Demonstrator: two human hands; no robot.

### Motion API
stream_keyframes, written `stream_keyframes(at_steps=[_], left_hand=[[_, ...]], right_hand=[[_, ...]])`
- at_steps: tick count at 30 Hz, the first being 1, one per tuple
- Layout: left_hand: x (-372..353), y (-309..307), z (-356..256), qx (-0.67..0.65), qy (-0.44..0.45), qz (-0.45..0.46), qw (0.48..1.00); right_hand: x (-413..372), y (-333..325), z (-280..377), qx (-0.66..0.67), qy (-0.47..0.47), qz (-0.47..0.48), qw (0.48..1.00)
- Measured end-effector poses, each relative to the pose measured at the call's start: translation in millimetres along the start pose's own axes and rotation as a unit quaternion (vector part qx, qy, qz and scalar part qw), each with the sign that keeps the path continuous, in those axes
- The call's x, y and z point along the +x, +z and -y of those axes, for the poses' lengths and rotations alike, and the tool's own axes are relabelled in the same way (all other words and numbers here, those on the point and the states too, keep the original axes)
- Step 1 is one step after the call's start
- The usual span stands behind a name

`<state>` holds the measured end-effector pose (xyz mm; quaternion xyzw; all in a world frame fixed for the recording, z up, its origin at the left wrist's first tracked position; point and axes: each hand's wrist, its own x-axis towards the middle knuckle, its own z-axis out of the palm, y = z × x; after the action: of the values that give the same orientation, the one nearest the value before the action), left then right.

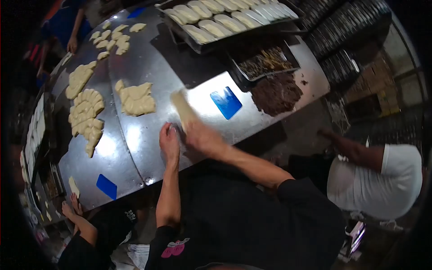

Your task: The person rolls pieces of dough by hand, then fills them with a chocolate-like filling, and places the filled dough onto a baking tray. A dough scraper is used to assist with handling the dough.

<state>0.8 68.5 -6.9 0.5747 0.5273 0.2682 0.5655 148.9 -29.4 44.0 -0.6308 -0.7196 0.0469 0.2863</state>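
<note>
Two hands, head view: ahead, a loaded tray (200, 48); rightward, a blue scraper (226, 102), then a brown mass (276, 93); leftward, a dough slab (137, 100). The dough strip (181, 105) extends forward from my blurred right hand (202, 137), closure unclear; my left hand (169, 141) is partly curled, contents indiscernible.

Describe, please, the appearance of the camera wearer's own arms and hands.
The left hand and the right hand wear no gloves, and no watch shows. Short black fabric sleeves leave the forearms uncovered; a pink print sits on the black shirt, toward the left sleeve. The right hand is blurred, hiding finer details.
</note>
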Motion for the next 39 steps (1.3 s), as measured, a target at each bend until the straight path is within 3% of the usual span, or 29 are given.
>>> stream_keyframes(at_steps=[2, 3, 4, 5, 6, 7, 8, 9, 10, 13, 16, 18, 19, 20, 21, 22, 23, 24, 25, 27, 28, 30, 31, 32, 34, 35, 36, 38, 39], left_hand=[[4, 32, -21, 0.09, 0.215, -0.093, 0.968], [5, 46, -23, 0.087, 0.209, -0.083, 0.97], [7, 59, -25, 0.313, 0.265, -0.087, 0.908], [7, 67, -24, 0.522, 0.309, -0.084, 0.79], [6, 70, -19, 0.522, 0.311, -0.078, 0.79], [6, 71, -10, 0.525, 0.301, -0.039, 0.795], [8, 73, -6, 0.527, 0.29, -0.002, 0.799], [9, 72, -5, 0.534, 0.287, 0.004, 0.795], [7, 72, -5, 0.537, 0.285, 0.009, 0.794], [10, 75, -11, 0.535, 0.282, 0.005, 0.796], [6, 70, -7, 0.541, 0.275, 0.01, 0.795], [7, 66, -5, 0.442, 0.304, 0.001, 0.844], [-3, 61, -2, 0.442, 0.3, -0.001, 0.845], [-17, 56, 2, 0.425, 0.353, -0.016, 0.834], [-26, 54, -5, 0.408, 0.404, -0.037, 0.818], [-36, 56, -12, 0.487, 0.342, 0.141, 0.791], [-50, 58, -25, 0.542, 0.256, 0.312, 0.737], [-60, 53, -22, 0.488, 0.312, 0.278, 0.767], [-72, 45, -16, 0.434, 0.364, 0.241, 0.788], [-71, 41, -17, 0.455, 0.362, 0.21, 0.786], [-72, 42, -19, 0.461, 0.377, 0.201, 0.778], [-84, 43, -29, 0.464, 0.347, 0.225, 0.783], [-86, 40, -33, 0.461, 0.322, 0.259, 0.785], [-78, 35, -29, 0.464, 0.318, 0.253, 0.787], [-59, 27, -14, 0.159, 0.236, 0.236, 0.929], [-52, 22, -16, 0.131, 0.196, 0.128, 0.963], [-39, 21, -18, 0.129, 0.194, 0.124, 0.964], [-11, 22, -20, 0.239, 0.224, -0.059, 0.943], [-2, 25, -22, 0.237, 0.221, -0.059, 0.944]], right_hand=[[-51, 21, 29, -0.131, -0.009, -0.077, 0.988], [-54, 13, 26, -0.134, 0.0, -0.071, 0.988], [-55, 5, 18, -0.03, 0.009, -0.027, 0.999], [-54, -2, 11, 0.077, 0.021, 0.013, 0.997], [-63, -13, -8, 0.046, 0.155, 0.065, 0.985], [-76, -27, -40, -0.004, 0.205, -0.027, 0.978], [-75, -51, -68, -0.162, 0.191, -0.102, 0.963], [-93, -55, -111, -0.269, 0.304, -0.036, 0.913], [-92, -80, -125, -0.339, 0.248, -0.107, 0.901], [-103, -84, -167, -0.367, 0.224, -0.067, 0.9], [-104, -72, -176, -0.334, 0.253, -0.024, 0.908], [-97, -80, -180, -0.264, 0.307, 0.0, 0.914], [-94, -91, -182, -0.208, 0.33, 0.0, 0.921], [-92, -100, -189, -0.162, 0.339, 0.016, 0.927], [-81, -116, -186, -0.032, 0.4, 0.046, 0.915], [-68, -123, -178, 0.102, 0.45, 0.083, 0.883], [-60, -114, -178, 0.249, 0.507, 0.052, 0.824], [-40, -111, -160, 0.38, 0.49, 0.022, 0.784], [-19, -101, -144, 0.419, 0.457, 0.038, 0.784], [22, -73, -116, 0.472, 0.372, 0.069, 0.796], [41, -53, -109, 0.449, 0.324, 0.122, 0.824], [71, -22, -75, 0.267, 0.173, 0.084, 0.944], [80, -5, -71, 0.207, 0.117, 0.082, 0.968], [86, 16, -73, 0.145, 0.063, 0.078, 0.984], [88, 32, -70, 0.111, 0.042, 0.082, 0.99], [88, 31, -69, 0.083, 0.055, 0.095, 0.99], [89, 29, -70, 0.053, 0.069, 0.109, 0.99], [83, 22, -73, 0.083, 0.079, 0.098, 0.989], [77, 18, -74, 0.048, 0.048, 0.058, 0.996]])
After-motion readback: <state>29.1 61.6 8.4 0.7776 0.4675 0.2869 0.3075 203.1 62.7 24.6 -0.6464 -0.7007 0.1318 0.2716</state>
